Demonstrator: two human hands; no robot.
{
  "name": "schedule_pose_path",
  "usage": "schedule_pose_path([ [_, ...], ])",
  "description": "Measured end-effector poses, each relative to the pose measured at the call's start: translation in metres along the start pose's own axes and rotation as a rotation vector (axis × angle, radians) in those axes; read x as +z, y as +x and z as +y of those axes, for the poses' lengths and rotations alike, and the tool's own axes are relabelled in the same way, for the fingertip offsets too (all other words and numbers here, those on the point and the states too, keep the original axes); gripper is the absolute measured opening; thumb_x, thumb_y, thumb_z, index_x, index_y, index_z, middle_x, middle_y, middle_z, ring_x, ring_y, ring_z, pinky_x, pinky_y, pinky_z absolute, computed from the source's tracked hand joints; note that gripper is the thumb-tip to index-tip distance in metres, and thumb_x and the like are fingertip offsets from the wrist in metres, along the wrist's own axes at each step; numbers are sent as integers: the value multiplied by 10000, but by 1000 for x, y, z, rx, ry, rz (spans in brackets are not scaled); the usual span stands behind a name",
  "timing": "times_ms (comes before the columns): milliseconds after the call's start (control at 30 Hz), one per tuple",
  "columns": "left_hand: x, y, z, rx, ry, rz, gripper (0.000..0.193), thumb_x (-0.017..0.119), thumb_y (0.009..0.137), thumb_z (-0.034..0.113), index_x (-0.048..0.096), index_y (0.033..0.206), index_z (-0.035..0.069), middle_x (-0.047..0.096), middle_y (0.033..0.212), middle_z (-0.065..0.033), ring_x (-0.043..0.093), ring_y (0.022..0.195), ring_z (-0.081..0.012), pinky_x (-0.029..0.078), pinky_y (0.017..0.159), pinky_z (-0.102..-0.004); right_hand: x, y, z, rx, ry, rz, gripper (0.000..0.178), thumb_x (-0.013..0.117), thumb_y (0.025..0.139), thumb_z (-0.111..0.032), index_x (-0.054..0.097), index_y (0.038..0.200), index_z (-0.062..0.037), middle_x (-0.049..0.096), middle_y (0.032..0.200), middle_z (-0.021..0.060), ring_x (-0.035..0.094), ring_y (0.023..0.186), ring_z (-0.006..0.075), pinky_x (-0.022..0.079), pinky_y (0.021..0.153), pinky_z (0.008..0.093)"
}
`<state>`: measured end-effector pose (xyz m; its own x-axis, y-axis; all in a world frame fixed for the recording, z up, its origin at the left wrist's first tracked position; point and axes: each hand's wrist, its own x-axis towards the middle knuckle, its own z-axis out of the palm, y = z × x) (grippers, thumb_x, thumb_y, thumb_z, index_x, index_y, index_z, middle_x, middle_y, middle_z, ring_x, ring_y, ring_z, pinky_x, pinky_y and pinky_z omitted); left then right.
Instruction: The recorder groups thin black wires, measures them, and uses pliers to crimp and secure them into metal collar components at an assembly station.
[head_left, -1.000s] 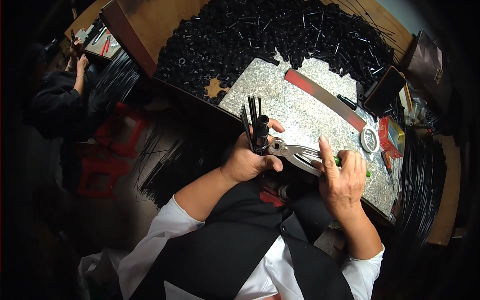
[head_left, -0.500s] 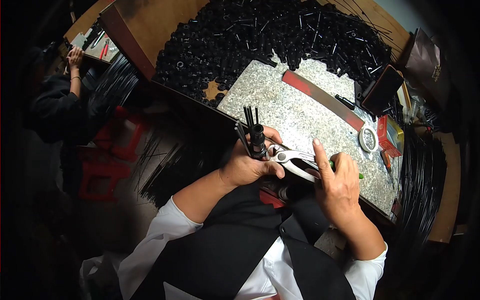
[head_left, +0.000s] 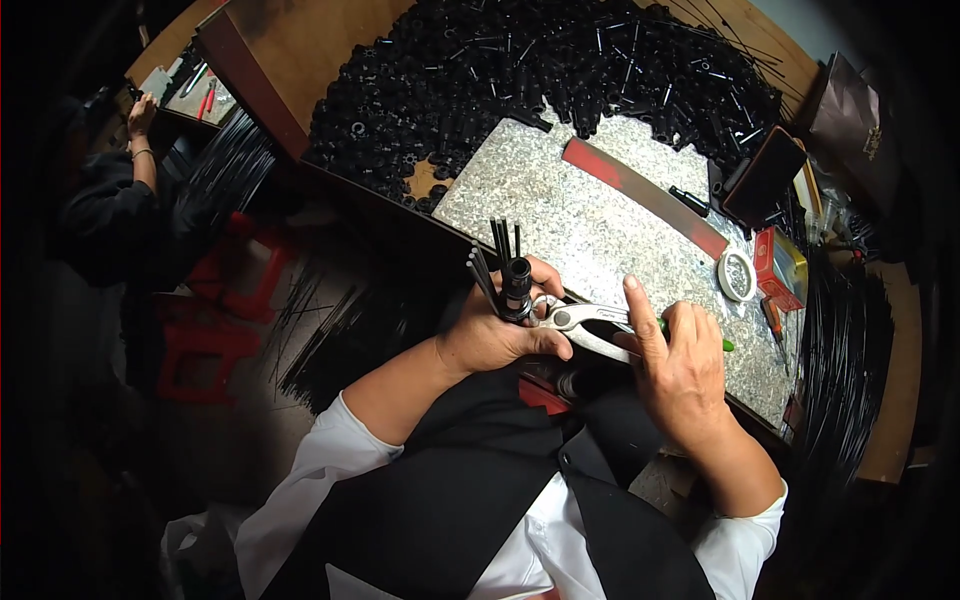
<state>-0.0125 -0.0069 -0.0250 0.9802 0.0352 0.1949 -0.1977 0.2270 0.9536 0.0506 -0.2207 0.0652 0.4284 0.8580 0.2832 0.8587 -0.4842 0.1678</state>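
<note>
My left hand is closed around a black tubular part, which stands nearly upright with its open end facing me. Several thin black rods stick up beside the tube from the same grip. Silver pliers with green on the handle meet the base of the tube, their jaws between my left fingers and thumb. My right hand grips the plier handles, its index finger stretched out along them. The exact spot where the jaws bite is partly hidden by my left hand.
A big heap of black tubular parts covers the back of the speckled worktop. On it lie a red-grey strip, a small white dish, a red box and a screwdriver. Black rods fill the right. A co-worker sits left.
My right hand and the plier handles have shifted slightly right. The tube in my left hand has dipped a little. At far left, the co-worker's raised hand has moved left.
</note>
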Motion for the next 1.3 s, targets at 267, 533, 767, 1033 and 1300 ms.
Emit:
schedule_pose_path([
  [267, 1, 3, 6, 31, 120, 0, 618, 882, 574, 277, 514, 996, 17, 508, 788, 41, 454, 705, -17, 375, 620, -157, 6, -4, 0, 30, 24, -14, 609, 665, 768, -119, 459, 1339, -72, 425, 720, 92, 469, 639, 245, 391, 580, 364],
  [533, 4, 6, -2, 69, -79, 45, 651, 884, 566, 284, 496, 1018, 22, 511, 806, 33, 455, 672, -24, 367, 590, -165, 5, -4, 0, 72, 150, -70, 604, 656, 778, -128, 453, 1345, -79, 426, 711, 87, 477, 633, 235, 400, 581, 360],
  [767, 1, 7, 11, 8, -71, 56, 821, 820, 519, 574, 485, 1009, 7, 516, 710, 44, 438, 625, 0, 313, 553, -151, -5, 3, 5, 77, 254, 2, 647, 649, 746, -105, 449, 1361, -140, 435, 784, 91, 470, 704, 242, 383, 642, 353],
  [1033, -8, 6, 8, -7, 23, -31, 793, 821, 509, 563, 495, 977, 13, 538, 696, 44, 463, 619, 2, 333, 533, -160, -25, -13, 8, 25, 129, -72, 616, 623, 748, -79, 495, 1337, -211, 403, 748, 77, 464, 666, 225, 381, 586, 338],
  [1300, 5, 3, 9, -43, 27, -83, 458, 863, 644, 269, 562, 895, 31, 566, 718, 21, 488, 628, -19, 380, 546, -172, -37, -20, 0, -5, 45, -119, 622, 558, 758, -66, 458, 1367, -137, 387, 711, 72, 450, 616, 214, 380, 545, 328],
])
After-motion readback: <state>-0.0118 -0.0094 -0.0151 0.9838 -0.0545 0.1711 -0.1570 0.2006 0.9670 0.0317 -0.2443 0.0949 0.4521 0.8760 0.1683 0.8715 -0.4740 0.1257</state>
